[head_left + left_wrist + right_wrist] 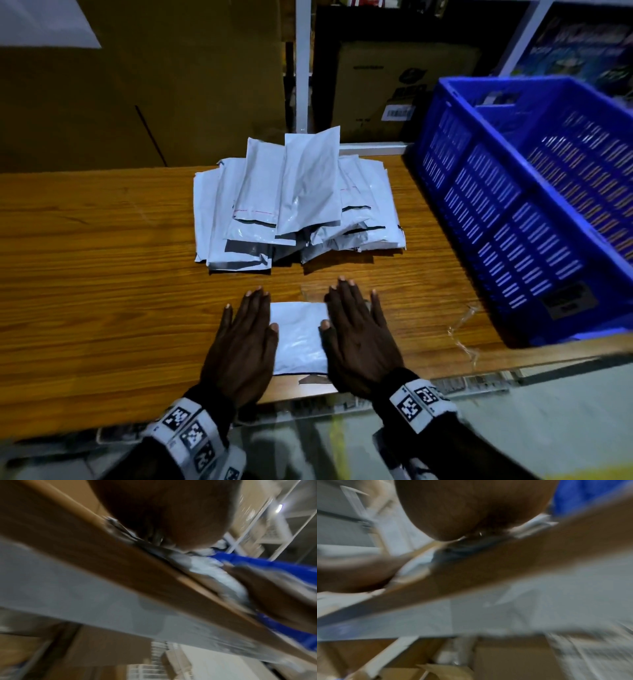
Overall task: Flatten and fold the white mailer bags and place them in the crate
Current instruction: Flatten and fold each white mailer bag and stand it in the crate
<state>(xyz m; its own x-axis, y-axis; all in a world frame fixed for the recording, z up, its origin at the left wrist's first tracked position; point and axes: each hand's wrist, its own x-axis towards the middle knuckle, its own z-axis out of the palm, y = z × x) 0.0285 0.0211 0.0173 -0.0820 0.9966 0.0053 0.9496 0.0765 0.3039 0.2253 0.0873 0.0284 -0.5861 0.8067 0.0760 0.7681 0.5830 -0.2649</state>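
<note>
We have both hands flat on one white mailer bag (299,337) that lies on the wooden worktop (102,274) close to its near edge. Our left hand (241,346) covers the bag's left side, fingers (253,308) straight and pressed together, the thumb tip resting on the white film. Our right hand (359,337) covers the right side in the same way, fingers (346,301) extended and slightly spread, its thumb also lying on the bag. The bare strip of the bag shows between the two thumbs, and its far edge sits a little short of the fingertips. Neither hand curls round anything; both simply press down. Beyond the fingertips, apart from the bag we press, lies a loose pile of mailer bags (298,209), overlapping at mixed angles. To the right of the right fingers, well apart, a blue crate (507,219) stands on the worktop. The wrist views are blurred: the left one shows the heel of the left hand (168,513) on the worktop edge with white film (214,572) beside it, and the right one shows the right palm (471,507) down on the worktop.
</note>
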